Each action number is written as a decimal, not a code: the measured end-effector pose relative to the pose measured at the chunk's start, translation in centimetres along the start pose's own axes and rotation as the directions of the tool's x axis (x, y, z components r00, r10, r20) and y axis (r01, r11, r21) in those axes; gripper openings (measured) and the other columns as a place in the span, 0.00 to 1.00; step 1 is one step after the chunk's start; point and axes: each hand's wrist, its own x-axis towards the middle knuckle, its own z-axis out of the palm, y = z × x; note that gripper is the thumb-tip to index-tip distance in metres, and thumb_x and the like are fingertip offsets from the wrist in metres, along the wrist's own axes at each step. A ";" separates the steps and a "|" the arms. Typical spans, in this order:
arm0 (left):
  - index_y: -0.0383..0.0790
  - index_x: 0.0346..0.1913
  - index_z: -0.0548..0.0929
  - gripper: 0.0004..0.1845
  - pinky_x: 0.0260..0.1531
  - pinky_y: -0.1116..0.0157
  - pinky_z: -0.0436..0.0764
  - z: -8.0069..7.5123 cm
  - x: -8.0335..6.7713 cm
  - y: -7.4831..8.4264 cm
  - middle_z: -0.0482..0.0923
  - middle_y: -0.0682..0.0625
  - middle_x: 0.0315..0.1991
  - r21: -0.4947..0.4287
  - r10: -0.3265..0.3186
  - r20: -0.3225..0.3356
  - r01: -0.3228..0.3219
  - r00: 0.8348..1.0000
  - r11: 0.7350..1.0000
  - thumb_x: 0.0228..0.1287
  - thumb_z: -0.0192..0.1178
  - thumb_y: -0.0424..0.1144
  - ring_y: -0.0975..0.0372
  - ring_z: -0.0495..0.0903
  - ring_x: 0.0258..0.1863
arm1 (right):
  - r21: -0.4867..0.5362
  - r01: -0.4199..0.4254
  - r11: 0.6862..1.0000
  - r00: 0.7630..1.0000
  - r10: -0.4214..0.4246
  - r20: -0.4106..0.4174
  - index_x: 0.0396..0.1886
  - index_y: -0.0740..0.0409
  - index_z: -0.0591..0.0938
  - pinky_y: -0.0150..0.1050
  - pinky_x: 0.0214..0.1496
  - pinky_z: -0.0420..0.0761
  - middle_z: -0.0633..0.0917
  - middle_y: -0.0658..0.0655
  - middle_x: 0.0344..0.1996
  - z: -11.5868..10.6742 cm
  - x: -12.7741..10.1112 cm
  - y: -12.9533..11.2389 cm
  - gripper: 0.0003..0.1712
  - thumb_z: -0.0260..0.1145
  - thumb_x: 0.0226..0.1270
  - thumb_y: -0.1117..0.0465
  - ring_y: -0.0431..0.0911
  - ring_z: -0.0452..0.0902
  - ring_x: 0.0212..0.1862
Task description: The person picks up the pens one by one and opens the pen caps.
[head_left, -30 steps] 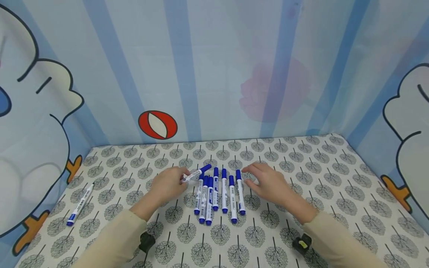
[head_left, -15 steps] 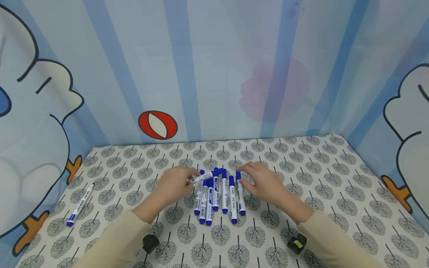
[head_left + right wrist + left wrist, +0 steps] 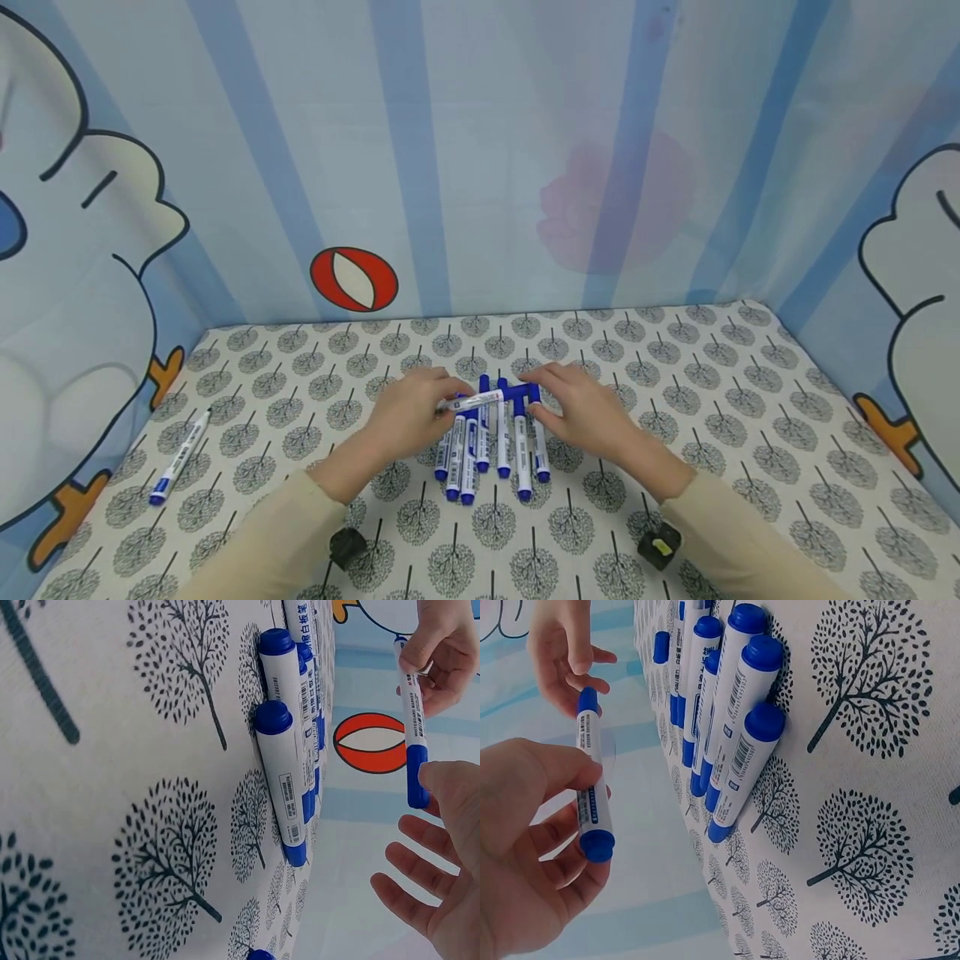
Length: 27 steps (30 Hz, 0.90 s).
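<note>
The marker (image 3: 480,401) is in my left hand (image 3: 408,414), pinched near its tail end and held crosswise just above the row (image 3: 491,446) of markers lying side by side under both hands. My right hand (image 3: 581,408) has its fingers loosely spread, the thumb tip touching the marker's blue cap, not gripping it as far as I can tell; in the right wrist view the other fingers are open below it. To do this well, I judge I should keep the marker level and clear of the row, so I don't knock the lying ones out of line, and let one hand carry it at a time. Well off to the left of my left hand one more marker (image 3: 178,459) lies alone. The surface (image 3: 675,367) is a cloth printed with small trees, and beyond my hands stand walls of blue-striped fabric with cartoon figures and a red ball (image 3: 354,279).
</note>
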 end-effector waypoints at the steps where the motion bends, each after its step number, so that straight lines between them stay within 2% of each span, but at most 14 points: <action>1: 0.54 0.47 0.82 0.18 0.24 0.72 0.71 0.0 0.0 0.0 0.77 0.58 0.33 0.001 0.010 -0.001 -0.010 1.000 1.000 0.51 0.63 0.35 0.65 0.73 0.34 | 0.003 0.003 1.000 1.000 -0.003 0.001 0.54 0.51 0.77 0.43 0.43 0.80 0.81 0.51 0.49 0.0 0.0 0.0 0.24 0.66 0.58 0.52 0.49 0.77 0.49; 7: 0.54 0.47 0.82 0.18 0.24 0.73 0.72 0.2 0.0 0.3 0.78 0.59 0.36 -0.030 0.076 -0.031 -0.077 0.997 0.997 0.52 0.62 0.34 0.65 0.73 0.36 | 0.052 0.001 0.999 1.000 -0.002 0.013 0.53 0.52 0.78 0.45 0.49 0.78 0.82 0.51 0.47 0.2 0.1 -0.2 0.22 0.65 0.58 0.52 0.48 0.77 0.48; 14: 0.53 0.46 0.83 0.16 0.29 0.73 0.74 0.4 0.0 0.6 0.78 0.60 0.39 -0.088 0.126 -0.067 -0.131 0.990 0.987 0.53 0.62 0.34 0.67 0.73 0.37 | 0.123 0.012 0.992 1.000 -0.013 0.009 0.45 0.52 0.81 0.40 0.47 0.77 0.84 0.49 0.41 0.2 0.3 -0.4 0.15 0.66 0.58 0.55 0.43 0.79 0.42; 19: 0.52 0.45 0.82 0.16 0.34 0.71 0.76 0.7 0.1 0.6 0.77 0.60 0.37 -0.137 0.116 -0.074 -0.126 0.990 0.983 0.53 0.62 0.34 0.68 0.75 0.36 | 0.142 0.008 0.990 1.000 -0.009 0.009 0.39 0.51 0.82 0.37 0.43 0.78 0.84 0.47 0.36 0.2 0.2 -0.5 0.10 0.67 0.57 0.58 0.40 0.78 0.38; 27: 0.50 0.43 0.83 0.13 0.35 0.71 0.76 1.0 0.1 0.6 0.77 0.60 0.36 -0.164 0.074 -0.086 -0.087 0.994 0.983 0.53 0.62 0.36 0.69 0.75 0.35 | 0.152 0.011 0.988 1.000 -0.012 0.006 0.38 0.51 0.82 0.36 0.42 0.78 0.84 0.48 0.35 0.1 0.1 -0.4 0.08 0.66 0.58 0.58 0.40 0.78 0.37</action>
